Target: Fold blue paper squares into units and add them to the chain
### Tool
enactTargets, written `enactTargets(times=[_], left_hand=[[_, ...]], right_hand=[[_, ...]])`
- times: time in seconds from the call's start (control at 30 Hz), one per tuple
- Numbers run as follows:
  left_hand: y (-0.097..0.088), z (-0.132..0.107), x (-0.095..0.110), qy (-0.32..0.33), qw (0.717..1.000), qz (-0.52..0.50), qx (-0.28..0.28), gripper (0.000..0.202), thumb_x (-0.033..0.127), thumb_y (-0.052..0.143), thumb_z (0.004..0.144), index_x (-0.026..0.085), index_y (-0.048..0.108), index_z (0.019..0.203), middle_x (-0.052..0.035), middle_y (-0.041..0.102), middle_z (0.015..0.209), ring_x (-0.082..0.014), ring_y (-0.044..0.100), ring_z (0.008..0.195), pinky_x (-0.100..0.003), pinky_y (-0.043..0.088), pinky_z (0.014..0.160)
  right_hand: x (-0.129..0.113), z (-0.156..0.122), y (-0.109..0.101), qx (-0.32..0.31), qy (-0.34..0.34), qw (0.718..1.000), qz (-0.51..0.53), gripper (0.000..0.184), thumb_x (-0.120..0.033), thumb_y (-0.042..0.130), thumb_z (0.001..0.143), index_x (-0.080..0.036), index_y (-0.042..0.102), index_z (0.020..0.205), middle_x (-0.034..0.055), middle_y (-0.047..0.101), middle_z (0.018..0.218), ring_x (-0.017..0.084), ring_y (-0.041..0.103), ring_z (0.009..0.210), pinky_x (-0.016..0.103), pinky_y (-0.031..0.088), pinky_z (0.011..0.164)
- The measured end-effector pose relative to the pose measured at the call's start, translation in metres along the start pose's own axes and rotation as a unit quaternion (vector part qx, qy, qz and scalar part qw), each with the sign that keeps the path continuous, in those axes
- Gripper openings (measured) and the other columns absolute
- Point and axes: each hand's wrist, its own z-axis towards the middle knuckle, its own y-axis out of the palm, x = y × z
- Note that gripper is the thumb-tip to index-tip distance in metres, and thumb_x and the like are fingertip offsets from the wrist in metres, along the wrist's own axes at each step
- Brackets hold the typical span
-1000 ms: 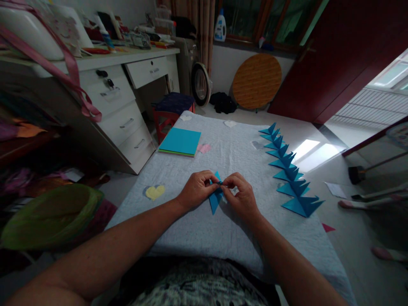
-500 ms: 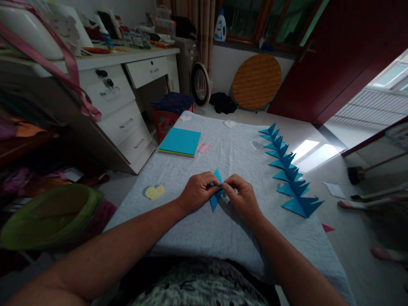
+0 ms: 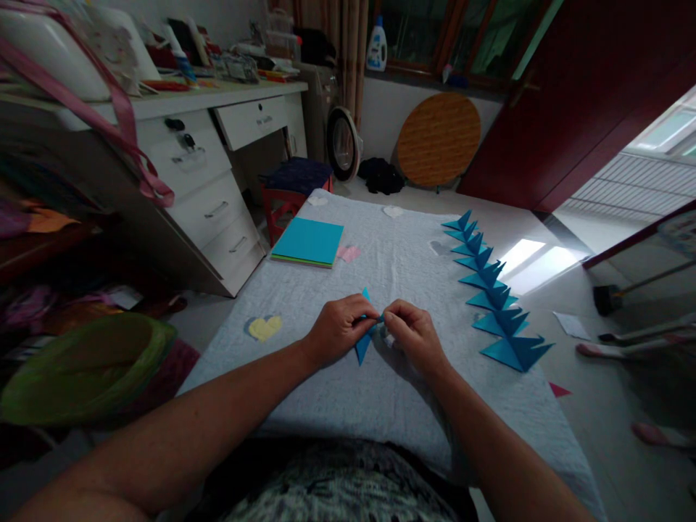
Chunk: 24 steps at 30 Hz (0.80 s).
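Near the middle of the cloth-covered table (image 3: 326,399), a blue folded paper crane (image 3: 362,349) is between my two hands. My left hand (image 3: 338,325) pinches its body, with one pointed wing showing above the fingers and one below. With thumb and forefinger closed, my right hand (image 3: 414,332) grips a narrow tip of the same paper on the right side. The fingers hide most of the folds. To the right, several finished-looking blue paper cranes (image 3: 505,322) stand in a row along the table's edge.
A stack of square coloured paper (image 3: 308,242), blue on top, lies at the table's far left. A red stool (image 3: 296,181) and a white desk (image 3: 209,210) stand beyond. At the left is a green-lined bin (image 3: 87,370).
My left hand and the paper crane have shifted slightly left, and the wings have turned a little. My right hand still pinches the tip, its fingers slightly changed in position.
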Motion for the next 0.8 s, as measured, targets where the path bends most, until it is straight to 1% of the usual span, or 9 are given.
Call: enactTargets(times=[0.1, 0.2, 0.27, 0.37, 0.47, 0.53, 0.6, 0.73, 0.8], left_hand=[[-0.0001, -0.0013, 0.0003, 0.031, 0.999, 0.037, -0.009, 0.010, 0.015, 0.061, 0.093, 0.017, 0.069, 0.088, -0.0027, 0.068, 0.082, -0.0139, 0.063, 0.077, -0.024, 0.049, 0.072], [0.0001, -0.0016, 0.0000, 0.038, 0.998, 0.055, -0.009, 0.010, 0.014, 0.061, 0.093, 0.017, 0.069, 0.089, -0.0029, 0.068, 0.082, -0.0141, 0.064, 0.077, -0.025, 0.049, 0.072], [0.0004, -0.0012, -0.0002, 0.038, 0.998, 0.051, -0.007, 0.010, 0.013, 0.061, 0.092, 0.017, 0.069, 0.089, -0.0030, 0.068, 0.082, -0.0140, 0.064, 0.078, -0.024, 0.049, 0.072], [0.0009, -0.0002, 0.0000, 0.029, 0.999, 0.027, 0.000, 0.009, 0.012, 0.063, 0.091, 0.017, 0.070, 0.088, -0.0028, 0.068, 0.082, -0.0139, 0.064, 0.077, -0.024, 0.049, 0.072], [0.0014, 0.0009, 0.0005, -0.001, 1.000, -0.004, 0.006, 0.008, 0.012, 0.065, 0.089, 0.017, 0.071, 0.086, -0.0024, 0.068, 0.080, -0.0141, 0.064, 0.077, -0.025, 0.049, 0.072], [0.0017, 0.0011, 0.0011, -0.026, 0.999, -0.022, 0.002, 0.009, 0.011, 0.066, 0.087, 0.017, 0.072, 0.086, -0.0023, 0.070, 0.080, -0.0141, 0.065, 0.077, -0.024, 0.050, 0.072], [0.0021, 0.0005, 0.0018, -0.059, 0.997, -0.042, -0.006, 0.009, 0.011, 0.065, 0.086, 0.017, 0.072, 0.086, -0.0021, 0.071, 0.080, -0.0128, 0.066, 0.072, -0.023, 0.051, 0.068], [0.0033, -0.0011, 0.0038, -0.133, 0.987, -0.093, -0.016, 0.010, 0.013, 0.062, 0.087, 0.015, 0.072, 0.089, -0.0017, 0.072, 0.077, -0.0094, 0.064, 0.055, -0.020, 0.051, 0.057], [0.0034, -0.0009, 0.0047, -0.139, 0.986, -0.093, -0.010, 0.011, 0.014, 0.062, 0.087, 0.015, 0.073, 0.089, -0.0017, 0.073, 0.075, -0.0108, 0.067, 0.058, -0.020, 0.053, 0.060]], right_hand=[[-0.0006, -0.0004, 0.0008, 0.004, 0.036, 0.999, 0.035, 0.024, -0.039, 0.060, 0.081, -0.020, 0.058, 0.068, -0.0037, 0.049, 0.055, 0.010, 0.042, 0.049, 0.022, 0.031, 0.046], [0.0005, 0.0005, 0.0014, 0.011, 0.061, 0.996, 0.066, 0.022, -0.036, 0.062, 0.077, -0.019, 0.057, 0.065, -0.0035, 0.050, 0.054, 0.009, 0.042, 0.049, 0.021, 0.030, 0.046], [0.0013, 0.0014, 0.0012, 0.010, 0.075, 0.994, 0.082, 0.020, -0.035, 0.063, 0.075, -0.019, 0.058, 0.064, -0.0033, 0.051, 0.054, 0.009, 0.042, 0.049, 0.021, 0.030, 0.045], [0.0021, 0.0027, 0.0001, 0.003, 0.094, 0.989, 0.110, 0.021, -0.036, 0.066, 0.074, -0.018, 0.060, 0.065, -0.0035, 0.051, 0.054, 0.007, 0.039, 0.046, 0.021, 0.027, 0.043], [0.0030, 0.0037, -0.0009, -0.012, 0.112, 0.984, 0.140, 0.025, -0.040, 0.070, 0.074, -0.018, 0.060, 0.066, -0.0039, 0.051, 0.055, 0.006, 0.036, 0.044, 0.021, 0.024, 0.041], [0.0039, 0.0044, -0.0014, -0.020, 0.119, 0.980, 0.156, 0.027, -0.041, 0.072, 0.073, -0.018, 0.061, 0.067, -0.0039, 0.051, 0.055, 0.006, 0.037, 0.044, 0.021, 0.024, 0.041], [0.0048, 0.0049, -0.0017, -0.025, 0.124, 0.978, 0.168, 0.027, -0.042, 0.073, 0.073, -0.018, 0.061, 0.068, -0.0039, 0.051, 0.055, 0.006, 0.038, 0.044, 0.021, 0.024, 0.041], [0.0056, 0.0057, -0.0025, -0.034, 0.127, 0.976, 0.175, 0.026, -0.041, 0.074, 0.072, -0.018, 0.063, 0.069, -0.0033, 0.053, 0.055, 0.006, 0.037, 0.044, 0.021, 0.021, 0.041], [0.0058, 0.0059, -0.0030, -0.038, 0.128, 0.975, 0.176, 0.025, -0.040, 0.075, 0.071, -0.018, 0.064, 0.069, -0.0030, 0.054, 0.055, 0.006, 0.038, 0.043, 0.021, 0.021, 0.041]])
